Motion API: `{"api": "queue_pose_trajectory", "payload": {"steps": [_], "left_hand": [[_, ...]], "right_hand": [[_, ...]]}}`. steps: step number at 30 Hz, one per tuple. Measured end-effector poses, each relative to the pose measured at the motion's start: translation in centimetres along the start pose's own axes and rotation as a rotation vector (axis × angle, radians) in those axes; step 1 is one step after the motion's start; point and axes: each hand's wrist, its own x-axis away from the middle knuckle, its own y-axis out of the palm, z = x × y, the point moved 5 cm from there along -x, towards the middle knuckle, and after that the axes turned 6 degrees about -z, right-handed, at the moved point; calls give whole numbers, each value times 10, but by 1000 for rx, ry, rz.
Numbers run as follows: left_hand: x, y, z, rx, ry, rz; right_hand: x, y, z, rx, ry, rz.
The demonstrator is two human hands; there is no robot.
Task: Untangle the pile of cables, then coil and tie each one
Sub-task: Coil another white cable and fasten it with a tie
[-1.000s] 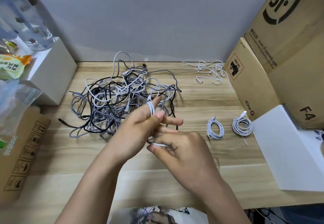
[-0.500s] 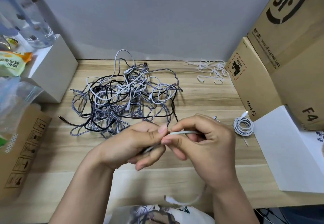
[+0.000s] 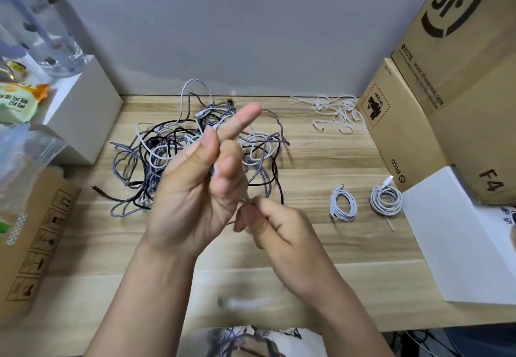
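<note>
Hands working a white cable (image 3: 214, 173) above a tangled cable pile (image 3: 195, 144) on a wooden table (image 3: 321, 259).
The left hand (image 3: 195, 189), index finger extended and the others curled, holds the thin white cable against its palm; the right hand (image 3: 268, 222) pinches it just below. The pile mixes white, black and braided grey leads; two coiled white cables (image 3: 343, 202) lie to the right.

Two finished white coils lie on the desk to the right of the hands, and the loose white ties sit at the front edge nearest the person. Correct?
Not quite. The two white coils do lie right of the hands, but the loose white ties sit at the back of the desk, by the wall, as the head view shows.
</note>
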Motion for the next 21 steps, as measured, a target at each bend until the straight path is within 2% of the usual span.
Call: {"api": "queue_pose_trajectory", "payload": {"steps": [3,7,11,12,14,17,21], "left_hand": [[0,-10,-12,-178,39,171],[1,-10,-23,-552,-21,131],[5,-19,-25,-1038,-117,147],[7,-19,-27,-1071,-170,115],[10,-17,-32,-992,-262,61],[11,-11,-35,-940,-277,-55],[14,-12,-42,-708,-373,-174]], "right_hand": [[2,-2,0,169,-40,28],[10,-14,-6,150,-86,145],[14,-30,-6,20,-56,251],[14,-33,-8,17,-66,255],[14,-36,-13,58,-90,259],[15,-45,-16,102,-128,368],[20,-59,-13,36,-111,490]]}}
